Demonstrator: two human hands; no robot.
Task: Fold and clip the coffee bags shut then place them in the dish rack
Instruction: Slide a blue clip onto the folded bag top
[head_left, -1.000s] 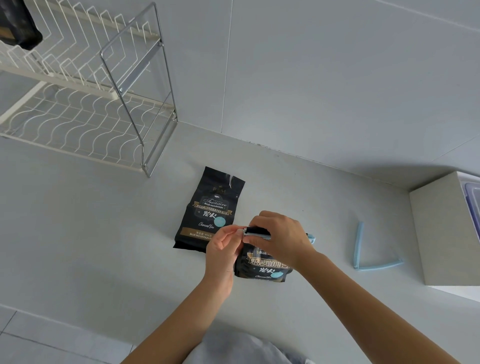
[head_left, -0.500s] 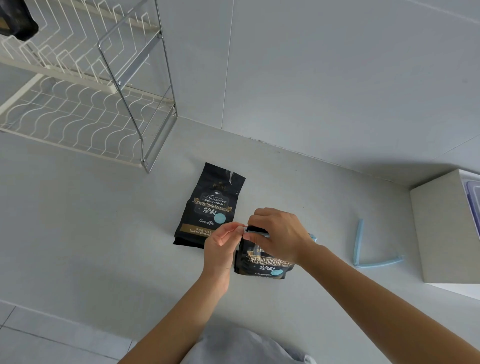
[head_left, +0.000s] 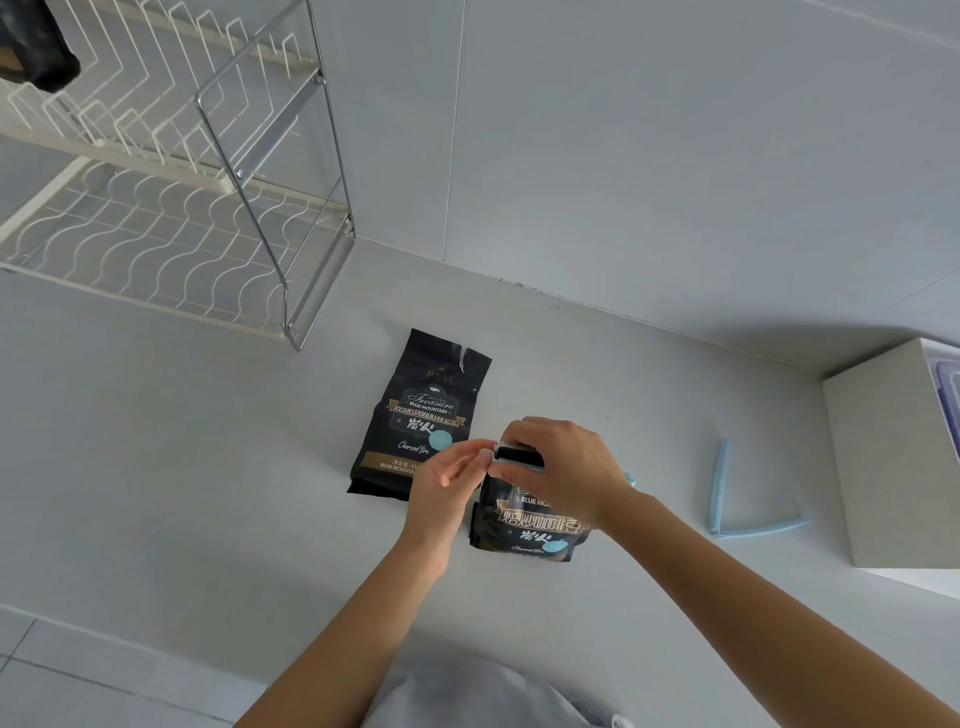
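Observation:
A black coffee bag (head_left: 530, 525) stands on the counter with its top folded down. My right hand (head_left: 561, 467) grips the folded top, and a light blue clip runs along the fold; only its tip (head_left: 629, 478) shows past my wrist. My left hand (head_left: 452, 478) pinches the left end of the fold and clip. A second black coffee bag (head_left: 421, 410) lies flat and unfolded just behind and left. The white wire dish rack (head_left: 156, 228) stands at the far left, with a dark bag (head_left: 39, 52) on its upper tier.
An open light blue clip (head_left: 727, 509) lies on the counter to the right. A beige box (head_left: 893, 457) with a plastic container behind it sits at the right edge. The tiled wall runs along the back of the counter.
Both hands stay on the folded top of the bag. The view has shifted slightly; the hands have barely moved.

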